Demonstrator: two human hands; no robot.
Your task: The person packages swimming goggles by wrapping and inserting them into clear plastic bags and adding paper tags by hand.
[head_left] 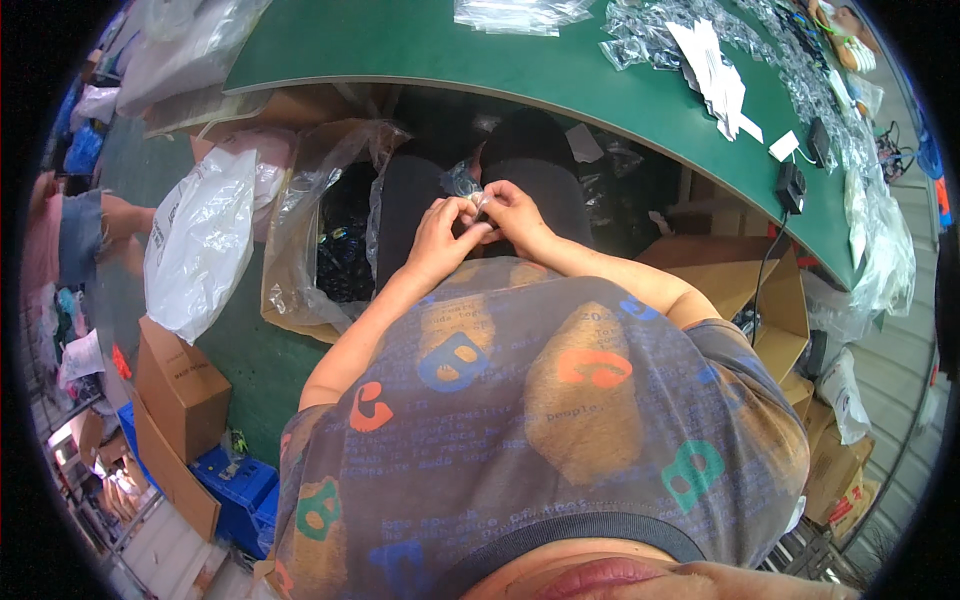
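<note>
Over my lap, just below the table's near edge, both hands meet with fingertips pinched together. My left hand (pixel 438 238) and my right hand (pixel 518 217) are closed on a small clear plastic packet (pixel 461 182), whose crinkled end sticks out beyond the fingers. Something pale shows between the fingertips, too small to name. Left of my knees stands an open cardboard box (pixel 290 285) lined with clear plastic, with dark small items in shiny wrapping inside it.
The green table (pixel 400 45) curves ahead, bearing clear plastic bags (pixel 520 14), white paper slips (pixel 712 85) and a black adapter (pixel 791 187) with a hanging cable. A white plastic bag (pixel 203 240) hangs at left beside another person's arm (pixel 125 220). Open cartons (pixel 735 262) stand at right.
</note>
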